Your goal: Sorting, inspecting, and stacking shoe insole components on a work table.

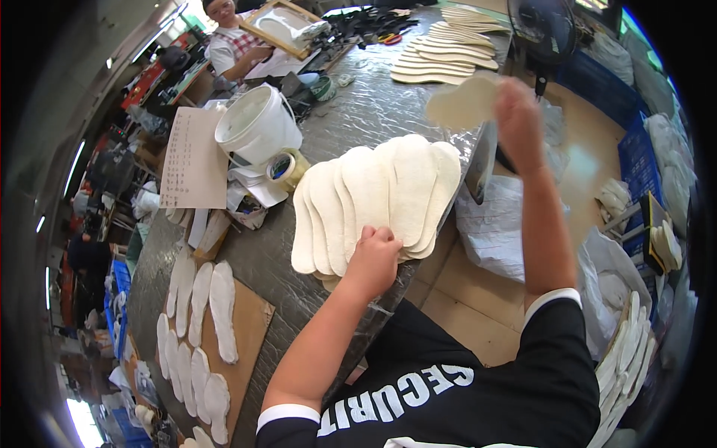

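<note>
A fanned stack of cream, sole-shaped insoles [366, 187] lies at the right edge of the dark, shiny table. My left hand [376, 260] is closed at the near end of this stack, its curled fingers pressed on the insoles; its fingertips are hidden. Raised beyond the stack, to the right, my right hand [519, 123] grips a single insole [461, 103] by one end. Motion blurs both that hand and its insole. At the table's far end, more insoles [448, 54] lie in overlapping rows.
A white bucket [254, 123], a tape roll [282, 166] and a written sheet [193, 160] stand left of the stack. White insoles lie on a brown board [250, 321]. Across the table a person [231, 45] sits near a wooden frame. A black fan [541, 33] stands far right.
</note>
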The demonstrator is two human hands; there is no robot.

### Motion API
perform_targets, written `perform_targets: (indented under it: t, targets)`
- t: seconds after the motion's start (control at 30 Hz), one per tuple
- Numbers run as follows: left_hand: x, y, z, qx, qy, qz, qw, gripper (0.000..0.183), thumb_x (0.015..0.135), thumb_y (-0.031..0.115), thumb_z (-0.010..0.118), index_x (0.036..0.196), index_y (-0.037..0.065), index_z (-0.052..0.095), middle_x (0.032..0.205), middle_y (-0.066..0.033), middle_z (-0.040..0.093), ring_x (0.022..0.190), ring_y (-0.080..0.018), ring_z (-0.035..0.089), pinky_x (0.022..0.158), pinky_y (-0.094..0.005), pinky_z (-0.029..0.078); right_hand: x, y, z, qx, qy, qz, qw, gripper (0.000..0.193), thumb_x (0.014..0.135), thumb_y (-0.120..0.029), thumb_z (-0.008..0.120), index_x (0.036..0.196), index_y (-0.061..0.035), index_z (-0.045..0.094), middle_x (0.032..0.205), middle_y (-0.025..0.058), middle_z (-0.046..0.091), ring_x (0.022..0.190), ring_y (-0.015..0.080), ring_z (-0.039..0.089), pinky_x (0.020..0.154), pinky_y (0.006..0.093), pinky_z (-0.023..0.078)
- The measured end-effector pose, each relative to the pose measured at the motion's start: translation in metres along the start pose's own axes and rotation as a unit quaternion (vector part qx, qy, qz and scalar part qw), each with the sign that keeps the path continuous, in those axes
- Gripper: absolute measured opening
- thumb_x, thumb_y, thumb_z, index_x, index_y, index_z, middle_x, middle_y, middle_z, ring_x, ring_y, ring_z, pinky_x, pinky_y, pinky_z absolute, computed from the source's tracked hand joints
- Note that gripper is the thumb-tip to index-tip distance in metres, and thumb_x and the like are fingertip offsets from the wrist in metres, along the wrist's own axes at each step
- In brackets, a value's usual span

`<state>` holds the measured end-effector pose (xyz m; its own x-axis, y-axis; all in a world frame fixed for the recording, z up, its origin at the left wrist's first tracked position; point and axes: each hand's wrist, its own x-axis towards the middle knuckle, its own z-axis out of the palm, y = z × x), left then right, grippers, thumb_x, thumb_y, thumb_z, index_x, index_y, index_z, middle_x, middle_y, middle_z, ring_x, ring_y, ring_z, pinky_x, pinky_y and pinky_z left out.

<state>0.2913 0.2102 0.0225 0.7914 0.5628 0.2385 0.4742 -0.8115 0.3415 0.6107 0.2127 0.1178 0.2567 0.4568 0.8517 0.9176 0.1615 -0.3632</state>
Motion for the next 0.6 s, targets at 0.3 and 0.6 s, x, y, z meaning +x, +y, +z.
perform_targets:
  t: [0.3,0.6]
  targets:
    - [-0.044,0.017,-0.078,-0.79,0.106,-0.117,0.593,0.082,0.084,0.059,0.066,0.138,0.002,0.04,0.124,-0.0087,0.056,0.107,-0.0204,0.058,0.089,-0.0369,0.05,-0.032,-0.178,-0.026,0.112,-0.061,-0.3,0.946,0.015,0.065,-0.011,0.066,0.079,-0.0087,0.059,0.103,0.0093,0.064,0.087,0.0265,0.059,0.074,0.04,0.046]
    - [-0.277,0.048,-0.085,-0.643,0.243,-0.386,0.615,0.053,0.095,0.023,0.053,0.136,-0.007,0.04,0.123,-0.0193,0.058,0.105,-0.027,0.063,0.081,-0.0367,0.055,-0.209,-0.309,0.011,0.533,-0.379,-0.235,0.719,0.038,0.08,-0.039,0.071,0.092,-0.0047,0.06,0.108,0.013,0.059,0.106,0.0303,0.056,0.091,0.0439,0.043]
